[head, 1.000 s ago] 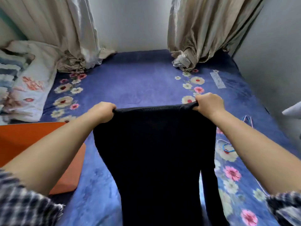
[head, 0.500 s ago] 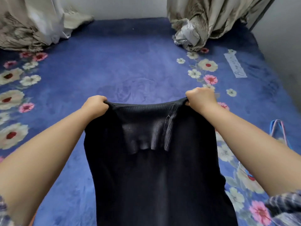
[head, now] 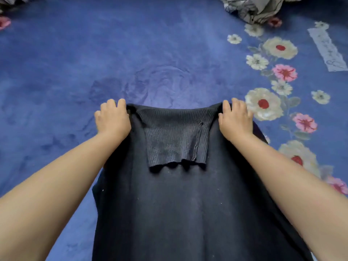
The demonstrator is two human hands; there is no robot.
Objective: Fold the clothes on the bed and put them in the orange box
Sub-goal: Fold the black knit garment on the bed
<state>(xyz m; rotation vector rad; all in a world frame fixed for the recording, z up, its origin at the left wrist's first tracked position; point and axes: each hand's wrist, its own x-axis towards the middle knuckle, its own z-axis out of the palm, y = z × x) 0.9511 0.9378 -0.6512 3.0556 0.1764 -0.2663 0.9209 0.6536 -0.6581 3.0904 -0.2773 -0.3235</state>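
Observation:
A black knit garment [head: 188, 200] lies spread on the blue flowered bedspread [head: 94, 63], running from the frame's middle down to the bottom edge. A ribbed collar flap is folded down over its top part. My left hand [head: 112, 117] grips the garment's upper left corner, fingers curled over the fabric edge. My right hand [head: 235, 117] grips the upper right corner the same way. Both hands sit low on the bed. The orange box is out of view.
The bunched end of a beige curtain [head: 254, 8] rests on the bed at the top right. A white label patch [head: 327, 48] lies on the bedspread at the far right. Bare blue bedspread stretches beyond and left of the garment.
Both hands have lowered the garment from hanging in the air onto the bed and moved it forward. My view has tilted down, so the orange box, pillow and curtains have left the frame.

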